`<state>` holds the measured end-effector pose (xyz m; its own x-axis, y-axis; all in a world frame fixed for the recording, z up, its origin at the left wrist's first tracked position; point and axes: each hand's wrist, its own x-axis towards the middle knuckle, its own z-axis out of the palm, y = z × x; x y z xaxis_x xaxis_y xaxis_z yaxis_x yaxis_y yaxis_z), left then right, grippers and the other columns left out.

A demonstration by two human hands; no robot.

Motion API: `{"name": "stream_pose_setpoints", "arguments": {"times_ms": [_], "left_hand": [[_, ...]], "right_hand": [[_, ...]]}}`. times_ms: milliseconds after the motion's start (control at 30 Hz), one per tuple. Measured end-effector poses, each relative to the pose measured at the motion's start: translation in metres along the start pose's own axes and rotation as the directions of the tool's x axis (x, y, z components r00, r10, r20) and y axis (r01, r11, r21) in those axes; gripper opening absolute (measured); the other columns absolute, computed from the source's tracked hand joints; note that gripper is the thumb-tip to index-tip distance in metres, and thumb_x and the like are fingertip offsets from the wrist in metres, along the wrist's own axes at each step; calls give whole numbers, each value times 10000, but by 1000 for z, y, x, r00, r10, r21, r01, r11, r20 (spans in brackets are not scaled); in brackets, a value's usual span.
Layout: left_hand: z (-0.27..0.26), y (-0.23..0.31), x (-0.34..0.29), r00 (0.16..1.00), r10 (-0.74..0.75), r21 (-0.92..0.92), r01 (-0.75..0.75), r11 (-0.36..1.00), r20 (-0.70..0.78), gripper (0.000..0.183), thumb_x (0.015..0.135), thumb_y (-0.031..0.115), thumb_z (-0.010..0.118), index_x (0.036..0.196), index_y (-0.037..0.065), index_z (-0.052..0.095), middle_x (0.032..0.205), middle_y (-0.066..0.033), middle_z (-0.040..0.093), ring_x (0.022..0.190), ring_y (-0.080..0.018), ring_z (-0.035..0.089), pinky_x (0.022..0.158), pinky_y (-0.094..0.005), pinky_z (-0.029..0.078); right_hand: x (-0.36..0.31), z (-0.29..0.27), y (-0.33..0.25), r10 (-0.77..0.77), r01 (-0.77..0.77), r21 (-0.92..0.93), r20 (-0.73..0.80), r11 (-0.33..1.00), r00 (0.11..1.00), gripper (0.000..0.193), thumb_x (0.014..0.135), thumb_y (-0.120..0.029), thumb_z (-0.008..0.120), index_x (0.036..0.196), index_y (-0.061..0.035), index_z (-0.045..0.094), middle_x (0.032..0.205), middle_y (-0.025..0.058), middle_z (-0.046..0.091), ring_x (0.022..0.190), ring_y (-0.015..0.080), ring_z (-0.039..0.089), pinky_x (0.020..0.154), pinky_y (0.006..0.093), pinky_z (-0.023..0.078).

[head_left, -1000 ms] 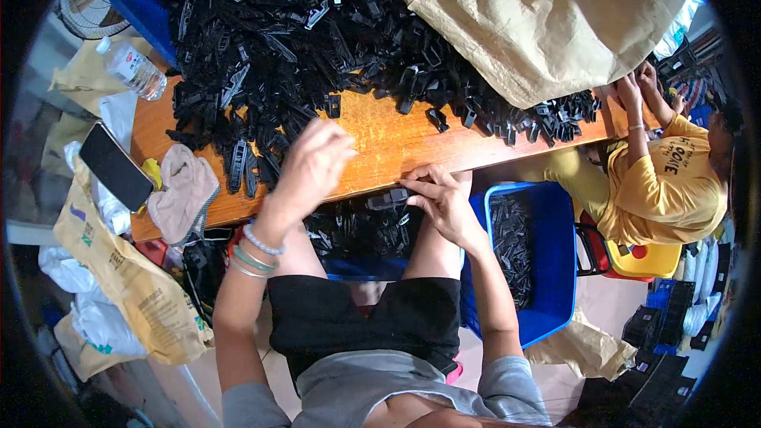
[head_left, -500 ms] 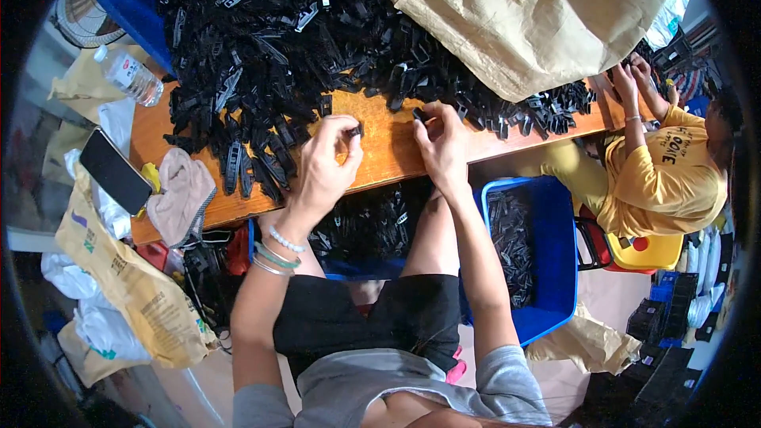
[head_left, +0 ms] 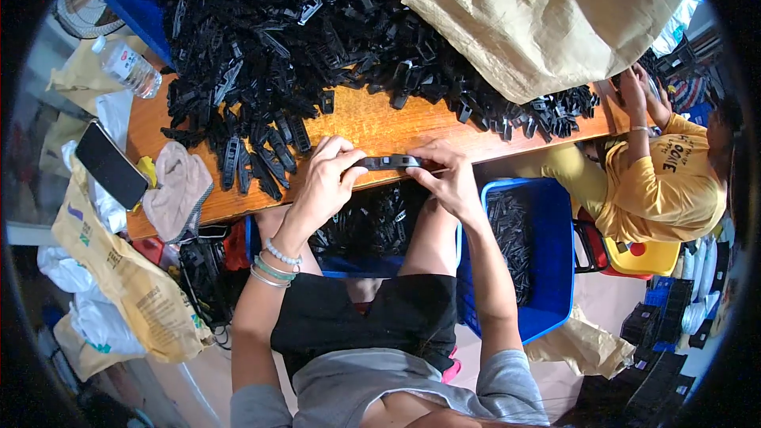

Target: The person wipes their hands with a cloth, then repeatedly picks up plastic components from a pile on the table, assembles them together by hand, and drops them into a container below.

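Observation:
A long, narrow black plastic part (head_left: 388, 162) spans the gap between my hands, just over the front edge of the wooden table (head_left: 372, 123). My left hand (head_left: 329, 178) pinches its left end between thumb and fingers. At the other end, the thumb and fingers of my right hand (head_left: 450, 177) close on it. Whether it is one piece or two pieces end to end, I cannot make out. A big heap of similar black plastic parts (head_left: 277, 55) covers the back and left of the table, with a few loose ones near my left hand.
Below the table edge, a blue bin (head_left: 519, 325) of black pieces stands right of my legs; more pieces (head_left: 361, 222) lie beneath my hands. A tan sack (head_left: 539, 24) covers the heap's right side. A phone (head_left: 111, 163), cloth (head_left: 178, 190) and bottle (head_left: 127, 67) sit left. A person in yellow (head_left: 666, 178) works at right.
Both hands have come down toward the table's front edge. Half a second ago each pinched a small dark piece apart from the other; now one long black part runs between them.

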<state>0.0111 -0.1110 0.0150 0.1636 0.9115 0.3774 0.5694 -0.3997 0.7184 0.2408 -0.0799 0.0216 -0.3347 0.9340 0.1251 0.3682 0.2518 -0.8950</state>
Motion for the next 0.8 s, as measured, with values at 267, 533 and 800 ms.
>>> {"name": "stream_pose_setpoints", "arguments": {"times_ms": [267,533,800], "left_hand": [[1,4,5,997,-3,-26,5,1000,72,194,759,-29,690,951,-52,664,882,-111,560,844,-257,555,772,-350,471],[-10,11,1,997,77,-149,-73,986,26,197,805,27,694,990,-40,680,900,-141,600,863,-289,576,767,-359,486],[-59,-14,9,994,101,552,-110,827,47,386,715,-97,580,1081,-3,655,1175,-189,528,1060,-328,505,903,-411,443]], "right_hand": [[11,5,-9,-168,171,-124,36,977,985,282,693,-30,763,972,-14,733,861,89,640,856,245,559,798,345,441],[-9,7,-8,-171,198,-146,179,969,969,330,719,-135,789,1026,-32,728,951,96,651,947,255,595,846,353,468],[20,-54,41,-361,-161,-645,-598,747,716,306,804,-130,729,1080,-52,623,1050,168,583,983,334,548,850,439,440]]}}
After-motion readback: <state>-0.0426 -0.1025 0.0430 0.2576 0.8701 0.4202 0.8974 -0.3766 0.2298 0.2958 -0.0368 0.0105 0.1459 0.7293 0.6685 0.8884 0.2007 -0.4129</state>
